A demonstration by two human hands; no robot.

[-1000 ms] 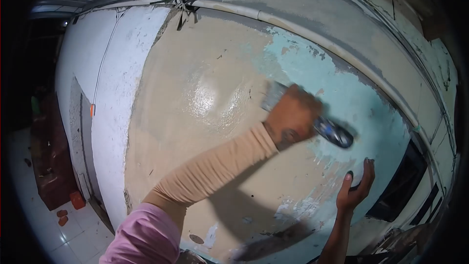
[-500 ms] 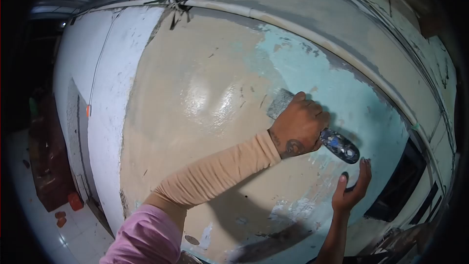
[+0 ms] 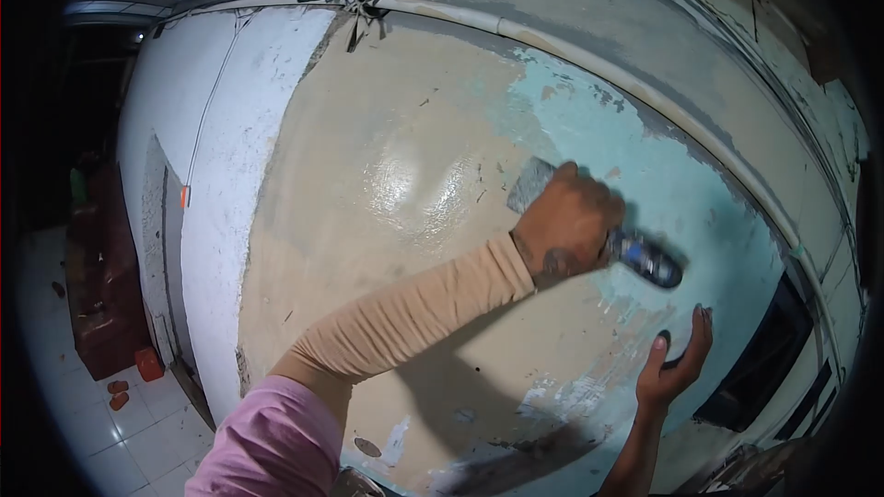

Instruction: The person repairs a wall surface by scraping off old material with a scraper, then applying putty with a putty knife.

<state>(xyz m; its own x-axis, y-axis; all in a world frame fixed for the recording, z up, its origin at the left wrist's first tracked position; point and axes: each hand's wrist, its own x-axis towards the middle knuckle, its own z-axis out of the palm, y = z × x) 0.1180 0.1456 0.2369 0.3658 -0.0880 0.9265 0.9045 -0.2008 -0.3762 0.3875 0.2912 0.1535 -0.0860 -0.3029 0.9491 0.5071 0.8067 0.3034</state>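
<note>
My left hand is wrapped round a scraper whose broad grey blade lies against the wall. The scraper's dark, paint-spotted handle sticks out past the fist to the lower right, blurred by motion. Around the blade, beige coating meets patchy turquoise paint. A tan sleeve covers the left forearm below a pink sleeve. Lower right, my right hand is raised close to the turquoise surface, thumb apart from the fingers. A dark patch shows between thumb and fingers.
A pale pipe with tied cords runs along the top of the coated area. White wall and a doorway stand left, with brown furniture and a red container on the tiled floor. A dark opening sits lower right.
The view has shifted, moving the wall rightward in frame. Against the wall, my left hand and scraper have moved slightly left and up. My right hand keeps about the same place on the wall.
</note>
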